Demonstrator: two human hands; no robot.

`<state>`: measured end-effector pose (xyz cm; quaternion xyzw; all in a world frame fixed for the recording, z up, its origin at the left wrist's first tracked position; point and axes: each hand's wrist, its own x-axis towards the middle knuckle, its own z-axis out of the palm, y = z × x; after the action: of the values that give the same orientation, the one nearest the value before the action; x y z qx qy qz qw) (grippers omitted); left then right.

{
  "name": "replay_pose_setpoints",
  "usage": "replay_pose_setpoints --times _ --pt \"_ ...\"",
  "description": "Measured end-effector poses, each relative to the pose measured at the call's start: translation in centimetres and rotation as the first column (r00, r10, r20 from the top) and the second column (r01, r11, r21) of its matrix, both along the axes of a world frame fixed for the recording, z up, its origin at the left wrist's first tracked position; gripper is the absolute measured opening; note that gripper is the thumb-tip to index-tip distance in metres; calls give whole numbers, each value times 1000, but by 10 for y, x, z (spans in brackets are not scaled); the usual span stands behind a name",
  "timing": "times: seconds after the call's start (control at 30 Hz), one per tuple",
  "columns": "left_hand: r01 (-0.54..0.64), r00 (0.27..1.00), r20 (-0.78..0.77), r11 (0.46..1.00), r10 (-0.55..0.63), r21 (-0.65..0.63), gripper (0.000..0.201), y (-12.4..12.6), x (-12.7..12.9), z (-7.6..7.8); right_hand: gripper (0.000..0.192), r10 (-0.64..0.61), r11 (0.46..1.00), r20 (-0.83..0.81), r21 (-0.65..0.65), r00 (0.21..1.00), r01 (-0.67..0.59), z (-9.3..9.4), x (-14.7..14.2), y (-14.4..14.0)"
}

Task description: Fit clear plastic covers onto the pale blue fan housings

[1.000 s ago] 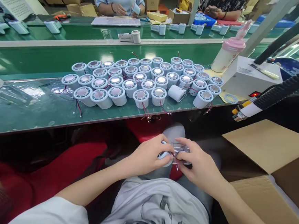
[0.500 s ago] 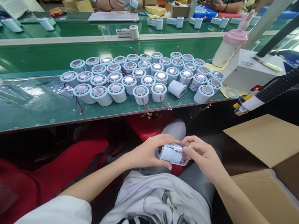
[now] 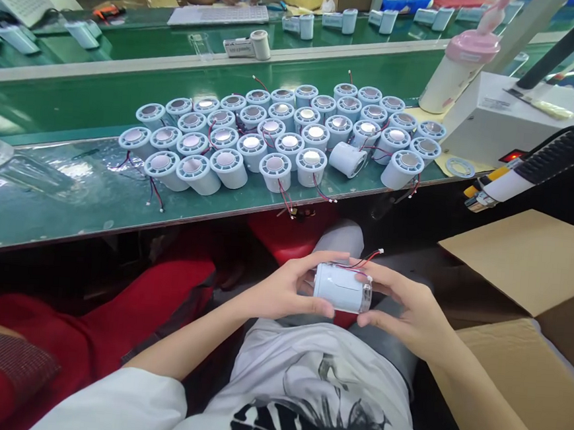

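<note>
Both hands meet low in the centre of the frame, over the person's lap. The left hand (image 3: 281, 291) grips one end of a small white cylinder (image 3: 341, 287), thumb under and fingers curled over the top; the right hand (image 3: 411, 311) cups the other end, where a clear ring shows, with fingers spread above and below it. The cylinder lies on its side between the two palms, clamped from both ends. A thin red wire (image 3: 365, 259) loops off its top and ends in a tiny white plug just above the right fingers.

Above the hands, across the middle of the frame, a green table (image 3: 68, 211) carries a dense cluster of similar white cylinders (image 3: 278, 135), nearly all standing upright with shiny round tops; one lies tipped on its side (image 3: 347, 160) toward the right of the cluster. Several trail red wires over the table's near edge. At the right stand a pink-capped bottle (image 3: 460, 66) and a white box (image 3: 503, 119); an open cardboard box (image 3: 522, 260) sits lower right.

Likely risks: the loose wire could snag on a finger and pull free, and since the piece hangs over the lap rather than the table, a slack grip would probably drop it to the floor.
</note>
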<state>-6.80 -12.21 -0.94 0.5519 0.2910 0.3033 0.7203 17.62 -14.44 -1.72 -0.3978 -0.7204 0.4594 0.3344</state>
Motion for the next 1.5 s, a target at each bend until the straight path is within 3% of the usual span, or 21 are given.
replay_pose_setpoints --times 0.13,0.43,0.73,1.0,1.2,1.4,1.5 --pt "18 999 -42 987 -12 162 79 0 -5 4 51 9 993 -106 -114 994 -21 6 -2 -2" --pt "28 992 -129 956 11 293 84 -4 -8 7 40 -29 945 -194 -325 981 -36 16 -6 -6" --pt "39 990 -138 920 16 390 85 -4 -10 7 39 -121 847 -318 -527 940 -69 22 -12 -7" --pt "42 993 -114 908 7 418 84 -3 -11 6 37 -192 787 -372 -612 908 -84 16 -17 -4" --pt "40 995 -100 908 2 417 80 -3 -11 7 41 -231 686 -348 -720 909 -101 13 -21 -3" --pt "43 997 -82 922 -12 385 80 -3 -11 4 50 -269 623 -362 -772 893 -126 14 -30 -3" --pt "36 998 -60 926 -15 376 79 -3 -12 2 58 -246 558 -362 -811 899 -174 14 -34 -2"
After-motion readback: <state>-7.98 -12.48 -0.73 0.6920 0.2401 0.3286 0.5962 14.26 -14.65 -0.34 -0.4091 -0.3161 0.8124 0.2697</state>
